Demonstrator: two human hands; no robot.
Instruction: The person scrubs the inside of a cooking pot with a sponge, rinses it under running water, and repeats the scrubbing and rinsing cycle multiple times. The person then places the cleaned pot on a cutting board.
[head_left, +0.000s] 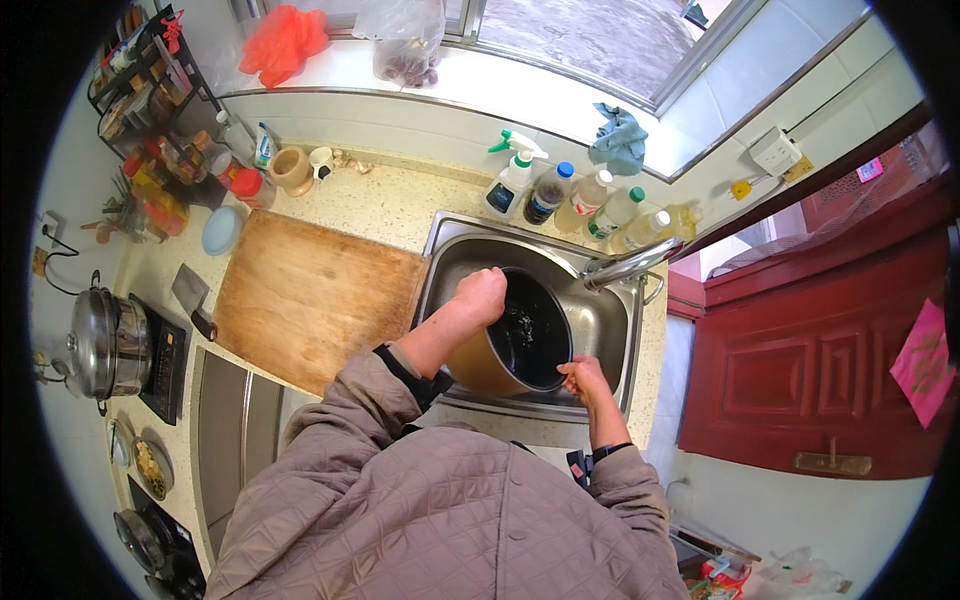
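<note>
Both my hands hold a deep round pot (536, 322) by its rim, tilted over a stainless steel sink (600, 322). Its inside is dark, with a little water and glints at the bottom; its outside is golden brown. My left hand (481, 294) is closed on the far left part of the rim. My right hand (585, 375) pinches the near right part of the rim. A chrome faucet (634, 264) reaches over the sink just beyond the pot.
Left of the sink lies a wooden cutting board (322, 292), with a cleaver (193, 300) beside it. Several bottles (589, 201) and a spray bottle (510, 180) line the wall. A lidded steamer pot (109, 341) stands at far left, a red door (810, 360) at right.
</note>
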